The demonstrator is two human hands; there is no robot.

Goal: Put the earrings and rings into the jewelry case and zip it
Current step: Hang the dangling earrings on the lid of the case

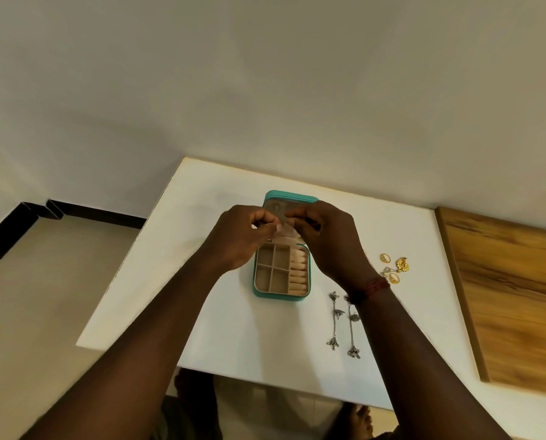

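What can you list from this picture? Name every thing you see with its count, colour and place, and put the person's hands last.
jewelry case: one, teal with beige lining, open, middle of the table
beige flap: one, beige, above the case's tray
long earrings: two, silver, on the table right of the case
small jewellery pieces: about four, mostly gold, one silvery, clustered farther right
table: one, white
wooden panel: one, brown, right of the table
red thread: one, red, round the right wrist
left hand: pinches the flap
right hand: pinches the flap
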